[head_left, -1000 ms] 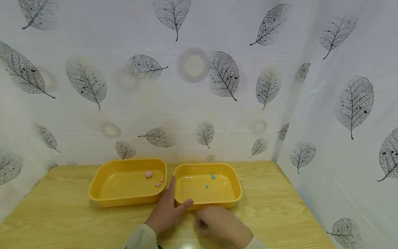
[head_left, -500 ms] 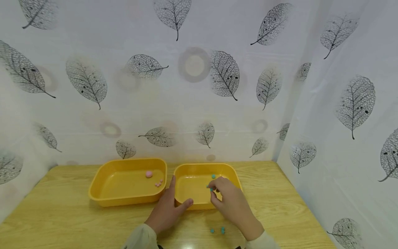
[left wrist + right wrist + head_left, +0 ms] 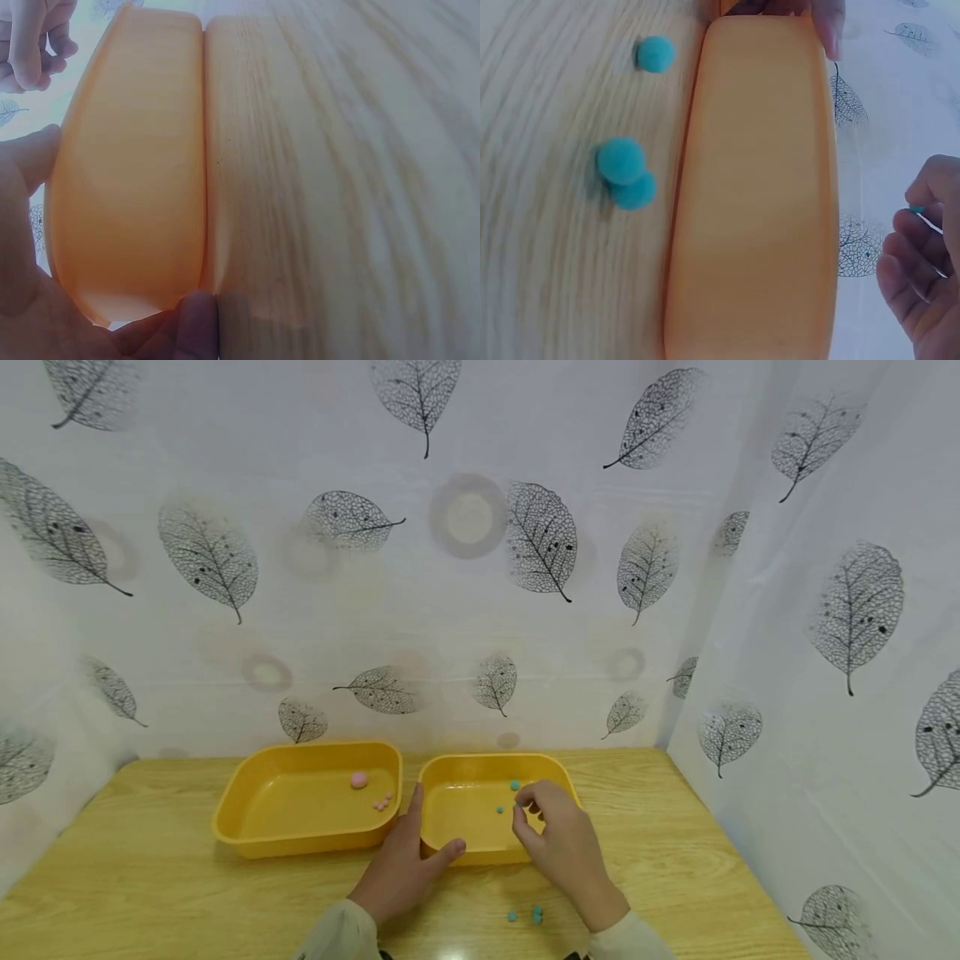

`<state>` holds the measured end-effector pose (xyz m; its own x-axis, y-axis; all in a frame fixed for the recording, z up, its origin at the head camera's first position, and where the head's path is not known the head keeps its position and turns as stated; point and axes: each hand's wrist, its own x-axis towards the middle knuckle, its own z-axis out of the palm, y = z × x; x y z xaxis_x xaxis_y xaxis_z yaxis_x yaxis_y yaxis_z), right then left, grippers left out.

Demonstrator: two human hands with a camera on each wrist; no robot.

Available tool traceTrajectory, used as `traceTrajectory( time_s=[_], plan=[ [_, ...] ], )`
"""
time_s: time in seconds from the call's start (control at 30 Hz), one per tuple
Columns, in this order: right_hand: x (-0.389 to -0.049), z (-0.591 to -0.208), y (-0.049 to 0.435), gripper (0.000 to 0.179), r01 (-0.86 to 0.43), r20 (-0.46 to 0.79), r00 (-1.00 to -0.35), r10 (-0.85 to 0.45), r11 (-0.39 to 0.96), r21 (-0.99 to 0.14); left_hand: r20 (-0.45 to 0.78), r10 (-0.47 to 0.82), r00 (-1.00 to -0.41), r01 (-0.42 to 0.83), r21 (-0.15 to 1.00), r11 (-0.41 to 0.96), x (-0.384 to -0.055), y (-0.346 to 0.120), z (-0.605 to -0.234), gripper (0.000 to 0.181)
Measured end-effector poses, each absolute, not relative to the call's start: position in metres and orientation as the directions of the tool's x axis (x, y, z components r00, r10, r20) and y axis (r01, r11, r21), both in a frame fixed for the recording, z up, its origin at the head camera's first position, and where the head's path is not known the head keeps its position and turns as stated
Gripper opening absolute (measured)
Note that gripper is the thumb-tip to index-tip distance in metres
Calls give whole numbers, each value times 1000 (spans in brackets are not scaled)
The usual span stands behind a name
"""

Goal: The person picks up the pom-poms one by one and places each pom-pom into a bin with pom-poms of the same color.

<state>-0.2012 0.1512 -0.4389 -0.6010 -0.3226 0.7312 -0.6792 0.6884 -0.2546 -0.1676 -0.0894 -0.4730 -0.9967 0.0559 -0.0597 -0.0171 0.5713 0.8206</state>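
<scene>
My right hand is above the right side of the smaller yellow tray, pinching a tiny turquoise ball between thumb and index finger. Its other fingers are loosely bent. My left hand rests against that tray's near left corner, thumb spread along the front rim and index finger straight along the left side. Inside the tray lie a larger turquoise ball and a smaller turquoise ball. On the table in front sit a single turquoise ball and two touching turquoise balls.
To the left stands a larger yellow tray, holding a big pink ball and several small pink balls. Both trays stand on a wood-grain table. A white leaf-patterned curtain hangs behind and at the sides.
My right hand has risen from the table in front to above the smaller tray with a turquoise ball, then shifted slightly right. The loose balls came into view. The left hand stays put.
</scene>
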Motion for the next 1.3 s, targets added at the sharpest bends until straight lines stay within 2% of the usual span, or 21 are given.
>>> traceTrajectory(
  time_s=[0.13, 0.4, 0.6, 0.93, 1.07, 1.2, 1.3],
  plan=[
    [-207, -442, 153, 21, -697, 772, -562, -297, 673, -248, -65, 51, -997, -25, 821, 570, -167, -90, -472, 114],
    [-217, -437, 160, 20, -708, 789, -527, -317, 677, -201, -67, 56, -996, -24, 825, 565, -167, -89, -469, 114],
    [-228, -420, 166, 16, -692, 738, -571, -360, 695, -196, -70, 55, -996, -27, 824, 566, -166, -89, -469, 113],
    [-260, -390, 163, 9, -653, 566, -682, -464, 735, -184, -65, 58, -996, -22, 827, 562, -169, -90, -472, 113],
    [-276, -386, 165, 11, -660, 473, -700, -535, 738, -142, -68, 56, -996, -24, 823, 568, -169, -91, -471, 113],
    [-292, -382, 168, 9, -653, 308, -740, -598, 748, -115, -68, 57, -996, -23, 819, 573, -170, -91, -472, 113],
    [-302, -385, 168, 13, -607, 154, -792, -591, 788, -100, -77, 59, -995, -30, 818, 574, -169, -91, -474, 113]
  ],
)
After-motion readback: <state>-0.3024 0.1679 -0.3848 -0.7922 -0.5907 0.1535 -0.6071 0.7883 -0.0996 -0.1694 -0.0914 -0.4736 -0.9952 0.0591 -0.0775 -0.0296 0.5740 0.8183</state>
